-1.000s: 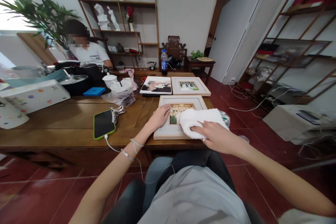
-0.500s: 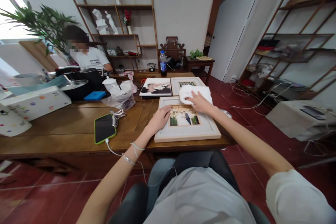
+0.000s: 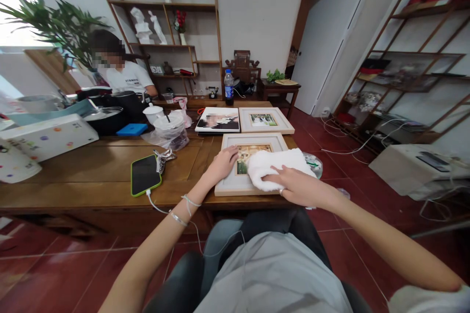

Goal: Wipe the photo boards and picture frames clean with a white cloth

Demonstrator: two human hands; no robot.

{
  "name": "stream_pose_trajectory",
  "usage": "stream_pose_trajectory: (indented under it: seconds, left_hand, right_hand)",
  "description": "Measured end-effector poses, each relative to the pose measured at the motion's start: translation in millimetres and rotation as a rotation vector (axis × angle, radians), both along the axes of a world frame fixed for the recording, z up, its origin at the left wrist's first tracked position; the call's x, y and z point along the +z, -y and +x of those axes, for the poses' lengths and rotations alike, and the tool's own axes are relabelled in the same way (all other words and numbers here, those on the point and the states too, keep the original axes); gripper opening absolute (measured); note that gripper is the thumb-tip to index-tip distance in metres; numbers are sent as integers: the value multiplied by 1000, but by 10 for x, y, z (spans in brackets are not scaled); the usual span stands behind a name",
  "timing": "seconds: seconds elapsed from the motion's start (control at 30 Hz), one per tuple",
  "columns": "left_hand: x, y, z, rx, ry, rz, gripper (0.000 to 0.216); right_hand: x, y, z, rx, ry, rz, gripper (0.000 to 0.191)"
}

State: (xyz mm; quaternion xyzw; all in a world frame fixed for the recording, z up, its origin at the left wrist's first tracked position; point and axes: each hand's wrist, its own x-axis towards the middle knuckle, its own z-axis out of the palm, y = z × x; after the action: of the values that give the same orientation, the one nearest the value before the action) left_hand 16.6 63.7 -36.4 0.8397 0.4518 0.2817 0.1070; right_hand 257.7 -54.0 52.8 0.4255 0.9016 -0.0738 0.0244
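Observation:
A light wooden picture frame [image 3: 229, 187] lies flat on the table in front of me, a photo inside its pale mat. My left hand [image 3: 223, 164] rests on the frame's left side, fingers stretched out and holding nothing. In my right hand [image 3: 293, 183] is a folded white towel [image 3: 273, 164], pressed on the frame's lower right part. The towel covers much of the photo and that corner. Behind lies a second picture frame [image 3: 282, 126], and a photo panel [image 3: 218, 121] is beside it.
A phone [image 3: 146, 176] on a cable lies left of the frame. Further left are a bagged cup [image 3: 171, 127], a blue box [image 3: 132, 129] and a white carton [image 3: 55, 137]. A bottle [image 3: 228, 89] stands behind the frames. Another person [image 3: 128, 76] sits across the table.
My right hand has drawn the towel from the frame's top right edge toward me, onto its lower right part. The frame behind is now uncovered. My left hand stays in place.

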Motion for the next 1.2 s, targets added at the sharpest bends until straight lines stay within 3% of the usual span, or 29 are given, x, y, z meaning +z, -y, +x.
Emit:
stream_pose_trajectory:
  seconds: [0.1, 0.23, 0.37, 0.5, 0.63, 0.87, 0.97, 1.07, 1.2]
  left_hand:
    - [-12, -8, -6, -14, 0, -1, 35]
    - [-11, -8, -14, -14, 1, 8, 35]
    - [2, 3, -17, -1, -8, 25, 36]
    - [-5, 5, -10, 15, -2, 25, 38]
    - [-18, 1, 5, 21, 16, 19, 38]
    - [-5, 23, 16, 29, 37, 8, 38]
    - [-13, 20, 14, 29, 39, 11, 38]
    - [-22, 8, 9, 26, 31, 12, 38]
    - [-12, 2, 3, 9, 12, 14, 37]
  right_hand:
    - [-160, -152, 2, -10, -26, 95, 66]
    - [-307, -614, 51, -8, -39, 239, 59]
    - [-305, -1150, 64, -141, -46, 376, 57]
    - [-287, -1458, 38, -173, -21, 388, 54]
    - [-270, -1261, 8, -94, 13, 276, 55]
    - [-119, -151, -69, -3, 56, 48, 58]
    - [-123, 110, -99, 27, -4, 49, 61]
    - [-202, 57, -104, 40, -44, 87, 64]
    - [-333, -387, -31, 58, -68, 175, 64]
